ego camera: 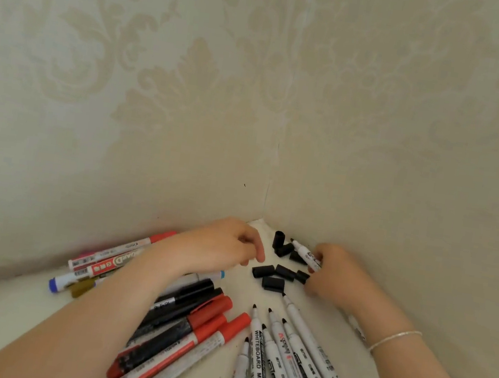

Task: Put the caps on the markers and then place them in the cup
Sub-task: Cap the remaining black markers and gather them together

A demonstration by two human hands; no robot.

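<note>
My right hand [334, 273] grips an uncapped white marker [305, 255], its black tip pointing left toward the corner. My left hand [224, 244] hovers with fingers curled just left of several loose black caps [274, 277] lying on the white surface; nothing shows in it. Several uncapped white whiteboard markers [286, 354] lie fanned out below the caps, tips pointing up. Capped red and black markers [187, 324] lie under my left forearm. No cup is in view.
More capped markers, red, blue, pink and gold [96, 266], lie at the left against the wall. Patterned wallpaper walls meet in a corner [268, 191] right behind the caps. A silver bracelet [393, 339] sits on my right wrist.
</note>
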